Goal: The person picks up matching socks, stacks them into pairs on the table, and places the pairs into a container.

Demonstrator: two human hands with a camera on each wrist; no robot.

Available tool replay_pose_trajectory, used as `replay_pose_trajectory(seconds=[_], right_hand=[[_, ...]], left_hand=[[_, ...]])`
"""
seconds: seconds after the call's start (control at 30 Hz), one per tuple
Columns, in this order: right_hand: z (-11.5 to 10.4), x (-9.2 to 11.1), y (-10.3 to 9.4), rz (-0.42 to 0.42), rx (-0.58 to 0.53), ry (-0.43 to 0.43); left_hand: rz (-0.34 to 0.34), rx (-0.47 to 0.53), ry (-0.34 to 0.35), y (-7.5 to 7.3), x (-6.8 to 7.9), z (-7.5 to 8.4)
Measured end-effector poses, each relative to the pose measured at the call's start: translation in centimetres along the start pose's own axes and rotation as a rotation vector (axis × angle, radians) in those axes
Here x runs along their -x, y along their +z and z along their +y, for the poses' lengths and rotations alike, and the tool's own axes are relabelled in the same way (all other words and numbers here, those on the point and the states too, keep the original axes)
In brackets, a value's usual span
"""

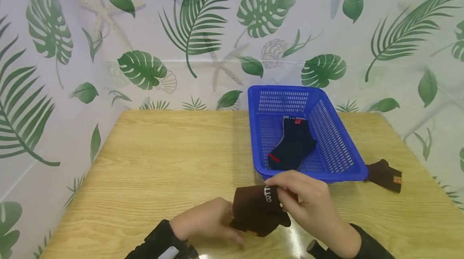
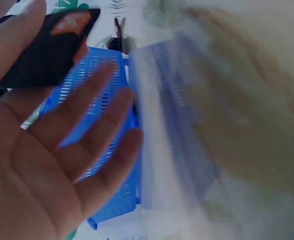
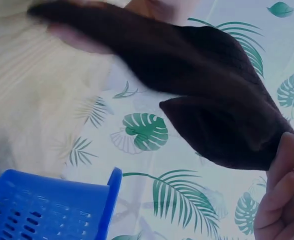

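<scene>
A brown sock (image 1: 255,206) with white lettering is held up between both hands, in front of the basket. My right hand (image 1: 308,198) pinches its edge beside the lettering; the right wrist view shows the sock (image 3: 197,70) stretched out from those fingertips. My left hand (image 1: 210,218) is at the sock's other side, partly hidden behind it. In the left wrist view, the sock's dark end (image 2: 42,50) with an orange patch lies between thumb and index finger, the other fingers spread out.
A blue plastic basket (image 1: 255,142) stands right of centre, with dark navy socks (image 1: 293,142) with red marks inside. Another brown sock (image 1: 384,176) with an orange label lies right of it on the wooden table (image 1: 163,154). A leaf-patterned sheet (image 1: 217,69) hangs behind.
</scene>
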State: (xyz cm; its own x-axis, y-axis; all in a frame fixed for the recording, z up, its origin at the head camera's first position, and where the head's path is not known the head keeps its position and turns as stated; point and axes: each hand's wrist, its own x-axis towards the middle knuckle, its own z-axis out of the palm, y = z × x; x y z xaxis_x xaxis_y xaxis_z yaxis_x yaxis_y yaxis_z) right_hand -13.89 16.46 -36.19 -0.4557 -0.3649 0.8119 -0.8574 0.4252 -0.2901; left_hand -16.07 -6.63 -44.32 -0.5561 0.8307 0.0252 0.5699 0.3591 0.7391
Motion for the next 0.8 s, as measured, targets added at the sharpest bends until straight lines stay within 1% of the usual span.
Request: replay_pose_trajectory(seconds=[0.07,0.1,0.13,0.17,0.2,0.3,0.37,0.4,0.43,0.47,0.5,0.57,0.63,0.7,0.77,0.8], right_hand=[[0.0,0.0,-0.1,-0.022,0.005,0.049],[0.1,0.0,-0.1,-0.046,0.028,0.084],[0.3,0.2,0.0,-0.078,0.053,0.12],[0.4,0.5,0.0,-0.122,0.086,0.157],[0.6,0.8,0.2,-0.178,0.118,0.197],[1.3,2.2,0.9,-0.363,0.19,0.274],[1.5,3.2,1.7,-0.478,0.185,0.289],[1.6,3.6,2.1,-0.531,0.171,0.292],[1.6,4.0,2.5,-0.576,0.153,0.296],[1.5,4.5,2.9,-0.609,0.135,0.292],[1.2,4.9,3.3,-0.643,0.091,0.318],[0.6,5.6,4.1,-0.701,-0.048,0.371],[0.0,6.3,4.7,-0.758,-0.174,0.435],[-0.6,6.8,5.3,-0.846,-0.292,0.482],[-1.0,7.1,5.9,-0.936,-0.325,0.381],[-1.2,7.2,6.1,-0.979,-0.331,0.329]], left_hand=[[0.002,-0.054,0.028,-0.3,0.1,0.4],[0.0,-0.077,0.048,-0.5,0.3,0.6],[-0.009,-0.083,0.068,-0.8,0.6,0.8],[-0.018,-0.085,0.104,-1.2,0.9,1.0],[-0.028,-0.075,0.143,-1.6,1.2,1.2],[-0.043,0.029,0.238,-3.1,2.3,1.8],[-0.009,0.064,0.271,-4.1,2.8,2.0],[0.021,0.075,0.265,-4.4,2.9,2.0],[0.052,0.099,0.243,-4.7,3.0,2.1],[0.085,0.111,0.215,-4.9,2.9,2.1],[0.113,0.132,0.183,-5.0,2.8,2.1],[0.162,0.181,0.115,-5.0,2.3,2.1],[0.194,0.24,0.055,-4.7,1.5,2.0],[0.231,0.263,-0.003,-4.3,0.8,1.7],[0.268,0.258,-0.068,-3.9,0.0,1.4],[0.273,0.279,-0.102,-3.7,-0.3,1.3]])
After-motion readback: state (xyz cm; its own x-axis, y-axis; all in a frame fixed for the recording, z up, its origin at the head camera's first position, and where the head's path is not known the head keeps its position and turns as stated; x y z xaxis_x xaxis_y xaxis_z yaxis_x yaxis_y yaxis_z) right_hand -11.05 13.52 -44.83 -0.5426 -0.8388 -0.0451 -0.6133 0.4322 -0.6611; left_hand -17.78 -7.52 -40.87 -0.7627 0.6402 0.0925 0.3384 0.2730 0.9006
